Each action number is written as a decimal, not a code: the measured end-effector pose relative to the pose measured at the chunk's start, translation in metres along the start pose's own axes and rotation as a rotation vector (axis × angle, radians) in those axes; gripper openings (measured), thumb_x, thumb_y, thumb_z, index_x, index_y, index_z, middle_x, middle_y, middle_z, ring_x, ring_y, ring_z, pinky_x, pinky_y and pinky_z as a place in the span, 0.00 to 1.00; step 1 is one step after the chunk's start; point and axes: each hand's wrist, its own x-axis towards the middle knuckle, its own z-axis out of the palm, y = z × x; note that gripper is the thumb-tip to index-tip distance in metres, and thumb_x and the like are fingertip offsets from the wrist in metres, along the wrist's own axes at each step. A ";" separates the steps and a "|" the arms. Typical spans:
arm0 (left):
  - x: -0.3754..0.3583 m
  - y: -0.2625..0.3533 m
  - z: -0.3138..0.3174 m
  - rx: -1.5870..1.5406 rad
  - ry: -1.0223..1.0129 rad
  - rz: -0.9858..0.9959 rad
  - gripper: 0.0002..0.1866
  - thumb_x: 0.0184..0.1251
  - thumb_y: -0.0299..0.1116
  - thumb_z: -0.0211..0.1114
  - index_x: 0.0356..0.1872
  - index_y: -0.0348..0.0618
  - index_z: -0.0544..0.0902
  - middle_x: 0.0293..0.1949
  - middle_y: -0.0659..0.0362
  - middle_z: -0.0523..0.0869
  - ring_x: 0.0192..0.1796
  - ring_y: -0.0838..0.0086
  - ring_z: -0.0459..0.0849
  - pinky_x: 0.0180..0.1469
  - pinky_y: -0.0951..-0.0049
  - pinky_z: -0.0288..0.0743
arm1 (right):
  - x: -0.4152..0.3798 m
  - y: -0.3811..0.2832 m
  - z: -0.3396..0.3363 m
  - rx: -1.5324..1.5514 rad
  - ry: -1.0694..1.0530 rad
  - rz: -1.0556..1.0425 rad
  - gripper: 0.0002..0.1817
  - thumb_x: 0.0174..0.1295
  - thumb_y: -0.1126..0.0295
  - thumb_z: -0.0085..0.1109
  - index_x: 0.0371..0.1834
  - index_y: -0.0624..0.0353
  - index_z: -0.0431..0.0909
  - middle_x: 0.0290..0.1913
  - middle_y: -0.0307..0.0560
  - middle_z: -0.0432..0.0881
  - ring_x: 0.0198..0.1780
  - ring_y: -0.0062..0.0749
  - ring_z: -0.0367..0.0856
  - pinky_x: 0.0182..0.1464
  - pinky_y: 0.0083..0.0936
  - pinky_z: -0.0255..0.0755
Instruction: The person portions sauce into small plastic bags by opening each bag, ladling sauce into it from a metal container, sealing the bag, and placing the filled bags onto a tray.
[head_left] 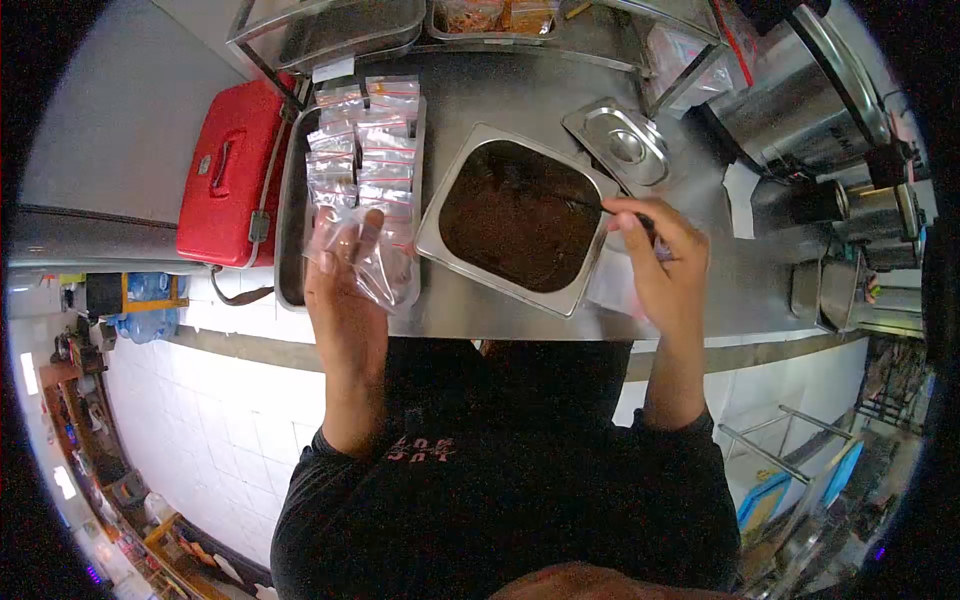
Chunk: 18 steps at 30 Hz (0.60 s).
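Note:
My left hand (pixel 347 305) is closed on a small clear plastic bag (pixel 380 272), over the near end of a metal tray (pixel 291 240). Several filled zip bags (pixel 385 160) with red seal lines lie in two rows in that tray. A rectangular steel pan (pixel 490 283) sits at the middle of the counter, holding a dark brown, grainy mass (pixel 520 235). By its dark handle, my right hand (pixel 665 250) grips a utensil, perhaps a spoon (pixel 582 204), at the pan's right rim. The utensil's tip is hard to make out against the brown contents.
A steel lid (pixel 625 143) lies behind the pan to the right. Left of the tray stands a red case (pixel 228 175). Large steel pots (pixel 800 95) occupy the right side, and a metal rack (pixel 480 42) with food trays spans the back. Something whitish (pixel 612 280) lies beside the pan.

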 end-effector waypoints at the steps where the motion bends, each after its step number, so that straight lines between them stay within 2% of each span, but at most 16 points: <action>1: -0.001 0.000 0.002 -0.002 0.000 0.001 0.37 0.74 0.49 0.63 0.75 0.40 0.62 0.65 0.48 0.77 0.73 0.55 0.72 0.65 0.43 0.77 | -0.004 0.010 0.003 -0.030 0.003 -0.010 0.08 0.69 0.70 0.64 0.45 0.61 0.88 0.33 0.43 0.86 0.34 0.21 0.81 0.39 0.20 0.72; 5: -0.008 0.003 0.015 0.008 -0.036 -0.022 0.37 0.75 0.52 0.60 0.76 0.43 0.61 0.67 0.50 0.76 0.74 0.54 0.70 0.65 0.41 0.76 | -0.021 0.024 0.009 -0.075 -0.049 0.031 0.08 0.69 0.71 0.63 0.45 0.61 0.89 0.34 0.45 0.86 0.35 0.24 0.81 0.41 0.21 0.71; 8: -0.009 0.005 0.020 -0.003 -0.014 -0.026 0.36 0.76 0.52 0.59 0.76 0.45 0.61 0.66 0.51 0.76 0.74 0.55 0.70 0.65 0.40 0.76 | -0.031 0.020 0.012 0.032 -0.069 0.134 0.09 0.70 0.70 0.62 0.46 0.61 0.89 0.35 0.43 0.86 0.39 0.24 0.81 0.44 0.21 0.71; 10: -0.007 0.002 0.017 -0.034 -0.016 -0.002 0.26 0.76 0.53 0.58 0.66 0.50 0.73 0.64 0.58 0.77 0.71 0.64 0.72 0.62 0.28 0.76 | -0.035 0.018 0.011 0.084 -0.073 0.196 0.10 0.71 0.69 0.62 0.46 0.61 0.89 0.35 0.42 0.86 0.39 0.25 0.81 0.45 0.22 0.71; 12: -0.006 0.001 0.015 -0.043 -0.025 -0.003 0.25 0.76 0.52 0.58 0.66 0.50 0.73 0.64 0.59 0.78 0.70 0.64 0.72 0.61 0.28 0.76 | -0.038 0.015 0.009 0.187 -0.148 0.313 0.11 0.71 0.67 0.61 0.46 0.62 0.90 0.33 0.40 0.84 0.32 0.21 0.78 0.36 0.19 0.69; 13: -0.006 0.001 0.014 -0.050 -0.029 -0.003 0.25 0.77 0.51 0.58 0.67 0.50 0.72 0.63 0.60 0.78 0.70 0.64 0.73 0.61 0.27 0.76 | -0.039 0.016 0.007 0.186 -0.145 0.314 0.11 0.71 0.67 0.61 0.46 0.62 0.90 0.33 0.40 0.84 0.32 0.21 0.78 0.36 0.19 0.69; 14: -0.007 0.002 0.015 -0.049 -0.030 -0.004 0.25 0.77 0.51 0.58 0.67 0.50 0.72 0.63 0.60 0.78 0.70 0.64 0.73 0.61 0.27 0.76 | -0.040 0.018 0.006 0.324 -0.163 0.425 0.12 0.71 0.68 0.61 0.46 0.64 0.89 0.32 0.40 0.83 0.27 0.17 0.73 0.31 0.18 0.64; 15: -0.007 0.003 0.015 -0.035 -0.036 -0.002 0.29 0.76 0.51 0.58 0.71 0.48 0.68 0.64 0.57 0.77 0.70 0.61 0.73 0.63 0.33 0.76 | -0.042 0.020 0.005 0.463 -0.181 0.535 0.12 0.71 0.68 0.61 0.45 0.65 0.89 0.30 0.40 0.82 0.22 0.14 0.69 0.25 0.16 0.60; 16: -0.007 0.004 0.016 -0.020 -0.042 0.001 0.34 0.76 0.51 0.59 0.75 0.46 0.64 0.64 0.53 0.76 0.70 0.57 0.73 0.65 0.40 0.76 | -0.044 0.024 0.007 0.465 -0.181 0.535 0.12 0.71 0.68 0.61 0.45 0.65 0.89 0.30 0.40 0.82 0.22 0.14 0.69 0.25 0.16 0.60; 18: -0.009 0.006 0.018 -0.015 -0.022 0.010 0.34 0.75 0.52 0.60 0.75 0.46 0.64 0.64 0.53 0.76 0.70 0.57 0.73 0.65 0.40 0.76 | -0.048 0.032 0.012 0.748 -0.066 0.572 0.13 0.71 0.69 0.60 0.47 0.69 0.86 0.28 0.38 0.79 0.17 0.11 0.59 0.19 0.14 0.49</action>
